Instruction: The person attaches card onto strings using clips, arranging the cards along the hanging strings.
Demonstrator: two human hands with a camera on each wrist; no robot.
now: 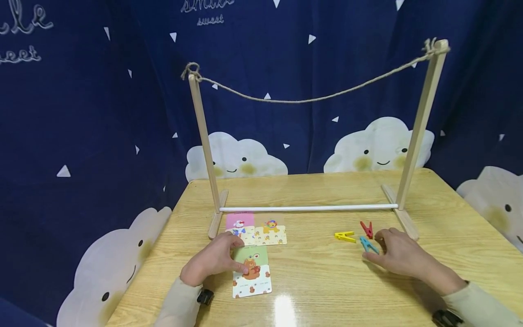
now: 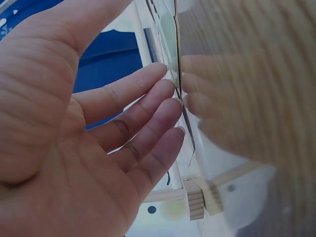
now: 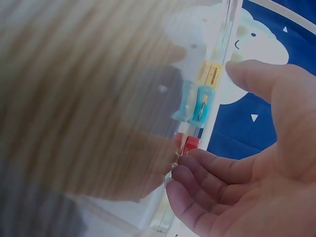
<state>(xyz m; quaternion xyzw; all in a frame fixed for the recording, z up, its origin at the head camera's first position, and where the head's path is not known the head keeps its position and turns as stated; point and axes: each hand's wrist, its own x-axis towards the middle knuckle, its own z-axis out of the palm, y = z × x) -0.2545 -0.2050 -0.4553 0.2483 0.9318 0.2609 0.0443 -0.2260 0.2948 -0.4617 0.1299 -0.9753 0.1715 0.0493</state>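
Note:
In the head view, my left hand [image 1: 218, 256] is at the left side of a green-and-white bear card [image 1: 258, 285], its thumb over the card. From the left wrist, the fingers [image 2: 143, 111] are loosely bent, with their tips right at the card's edge. A pink card [image 1: 240, 218] and a tan lion card [image 1: 278, 235] lie just beyond. On the right, my right hand [image 1: 398, 254] rests low over the table, thumb and fingers spread around a blue clothespin [image 1: 368, 245]. A red clothespin [image 1: 367, 230] is near its fingertips; a yellow clothespin [image 1: 345, 236] lies farther left.
Behind the cards stands a wooden frame with a left post [image 1: 206, 145], a right post [image 1: 421, 127] and a white crossbar [image 1: 308, 208]. A slack string [image 1: 286, 101] joins the post tops. A dark blue curtain [image 1: 253, 54] hangs behind the wooden table [image 1: 318, 281].

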